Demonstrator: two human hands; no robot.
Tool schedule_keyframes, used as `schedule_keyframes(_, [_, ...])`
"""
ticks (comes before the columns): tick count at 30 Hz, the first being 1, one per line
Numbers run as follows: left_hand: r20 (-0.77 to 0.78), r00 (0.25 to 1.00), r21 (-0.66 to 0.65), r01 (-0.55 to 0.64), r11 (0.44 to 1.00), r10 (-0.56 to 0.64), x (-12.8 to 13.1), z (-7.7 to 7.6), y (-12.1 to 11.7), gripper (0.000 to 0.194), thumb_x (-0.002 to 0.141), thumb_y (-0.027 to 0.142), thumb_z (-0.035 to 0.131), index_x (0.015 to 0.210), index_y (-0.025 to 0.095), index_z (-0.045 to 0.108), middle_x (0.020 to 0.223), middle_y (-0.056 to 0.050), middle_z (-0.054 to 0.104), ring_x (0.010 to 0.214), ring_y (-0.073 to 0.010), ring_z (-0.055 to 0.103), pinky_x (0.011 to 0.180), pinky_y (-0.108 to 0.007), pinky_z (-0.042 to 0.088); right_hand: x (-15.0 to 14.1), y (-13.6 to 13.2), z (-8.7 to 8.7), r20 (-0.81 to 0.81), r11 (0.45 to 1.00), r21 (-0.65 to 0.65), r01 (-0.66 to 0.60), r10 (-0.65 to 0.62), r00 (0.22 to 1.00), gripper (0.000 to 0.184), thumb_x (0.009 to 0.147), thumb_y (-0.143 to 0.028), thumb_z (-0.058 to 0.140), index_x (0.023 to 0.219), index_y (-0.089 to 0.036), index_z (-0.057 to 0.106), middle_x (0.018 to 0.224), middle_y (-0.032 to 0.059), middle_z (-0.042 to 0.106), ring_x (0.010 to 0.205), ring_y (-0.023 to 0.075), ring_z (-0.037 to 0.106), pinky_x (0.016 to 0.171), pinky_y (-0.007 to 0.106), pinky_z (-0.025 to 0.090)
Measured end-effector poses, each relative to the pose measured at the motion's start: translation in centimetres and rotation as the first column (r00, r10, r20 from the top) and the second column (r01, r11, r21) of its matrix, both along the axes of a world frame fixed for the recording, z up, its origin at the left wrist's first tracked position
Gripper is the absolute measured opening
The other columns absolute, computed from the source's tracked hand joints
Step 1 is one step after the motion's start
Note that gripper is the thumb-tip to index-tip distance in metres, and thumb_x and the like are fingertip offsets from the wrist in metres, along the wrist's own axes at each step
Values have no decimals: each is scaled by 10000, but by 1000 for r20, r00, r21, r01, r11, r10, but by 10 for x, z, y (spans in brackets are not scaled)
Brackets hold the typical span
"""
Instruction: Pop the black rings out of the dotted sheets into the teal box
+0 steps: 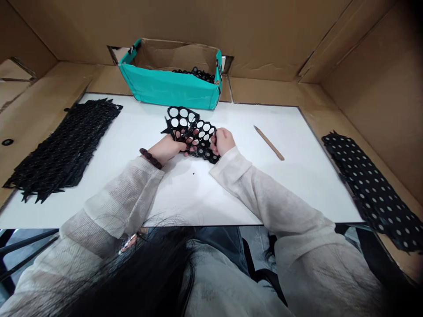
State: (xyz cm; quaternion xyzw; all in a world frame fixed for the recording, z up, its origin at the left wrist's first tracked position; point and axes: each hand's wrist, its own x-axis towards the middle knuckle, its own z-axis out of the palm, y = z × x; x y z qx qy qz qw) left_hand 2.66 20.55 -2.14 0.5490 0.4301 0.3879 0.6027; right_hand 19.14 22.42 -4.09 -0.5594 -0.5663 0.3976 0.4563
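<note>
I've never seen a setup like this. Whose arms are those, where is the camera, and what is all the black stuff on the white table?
There is no machine here: a camera on a person's head looks down at their own arms. The left hand and right hand both grip a black sheet with round holes over the white table. A stack of similar black sheets lies to the left, a black dotted strip to the right. Behind stands a teal box, and a wooden stick lies nearby.

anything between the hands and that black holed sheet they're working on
Nothing visible. The left hand and right hand both already grip the black perforated sheet directly, just above the white table. The wooden stick lies apart, to the right.
</note>
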Motion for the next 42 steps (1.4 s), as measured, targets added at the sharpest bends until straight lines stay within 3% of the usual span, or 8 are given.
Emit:
schedule_keyframes(3, [-4, 1000, -14, 1, 1000, -1, -1, 2, -1, 458, 564, 19, 523, 997, 138, 613, 784, -30, 633, 630, -129, 551, 500, -237, 392, 2, -2, 9, -266, 977, -211, -35, -23, 964, 231, 896, -353, 333, 699, -235, 308, 525, -89, 348, 330, 52, 272, 357, 202, 189])
schedule_keyframes(5, [-22, 1000, -28, 0, 1000, 0, -1, 4, -2, 458, 572, 24, 523, 1007, 134, 611, 787, -29, 637, 636, -126, 552, 490, -226, 381, 1, -6, 12, -294, 976, -196, -99, 37, 955, 283, 885, -436, 397, 700, -235, 320, 519, -93, 338, 325, 43, 251, 358, 199, 165])
schedule_keyframes(12, [4, 998, -60, -59, 996, 60, 2, 10, -5, 480, 616, 33, 534, 1082, 143, 574, 860, -26, 668, 734, -146, 612, 618, -253, 466, 3, -14, 1, 114, 989, 106, -101, 89, 989, 306, 879, -454, 437, 686, -226, 370, 564, -31, 521, 525, 114, 485, 596, 260, 396])
schedule_keyframes(16, [84, 996, -85, -34, 996, 41, 0, 7, -3, 524, 604, -3, 524, 1110, 126, 560, 797, -27, 671, 742, -160, 637, 732, -302, 500, 8, -20, 7, 256, 963, 233, -132, 70, 964, 146, 893, -327, 412, 826, -208, 464, 673, -8, 605, 660, 135, 566, 756, 282, 420])
schedule_keyframes(20, [159, 984, -110, -60, 992, 77, -3, 4, 1, 536, 588, -32, 494, 1097, 118, 566, 765, -35, 666, 787, -178, 650, 677, -276, 505, 10, -28, 17, 312, 928, 334, -162, 54, 949, 234, 932, -308, 317, 839, -194, 498, 721, 8, 596, 696, 129, 564, 753, 258, 417])
schedule_keyframes(29, [237, 966, -163, -68, 984, 106, -4, 5, 0, 504, 567, -57, 482, 1026, 123, 586, 904, -65, 680, 847, -199, 658, 710, -303, 534, 1, -30, 20, 754, 942, 14, -334, 210, 623, 299, 956, -307, 313, 791, -162, 518, 831, 94, 618, 795, 193, 574, 694, 285, 348])
schedule_keyframes(36, [234, 966, -158, -76, 984, 113, -1, 9, -4, 496, 504, -88, 461, 931, 141, 570, 878, -26, 644, 840, -172, 657, 645, -234, 522, 1, -30, 20, 719, 951, 19, -307, 201, 665, 292, 864, -418, 516, 706, -175, 482, 731, 49, 582, 684, 162, 524, 622, 262, 313])
schedule_keyframes(42, [224, 969, -149, -70, 986, 103, -2, 7, -2, 463, 510, -97, 465, 895, 136, 574, 685, 18, 563, 821, -174, 658, 652, -229, 521, 4, -30, 21, 679, 946, 40, -322, 211, 703, 272, 891, -374, 436, 699, -184, 468, 675, 29, 545, 639, 148, 486, 613, 259, 304])
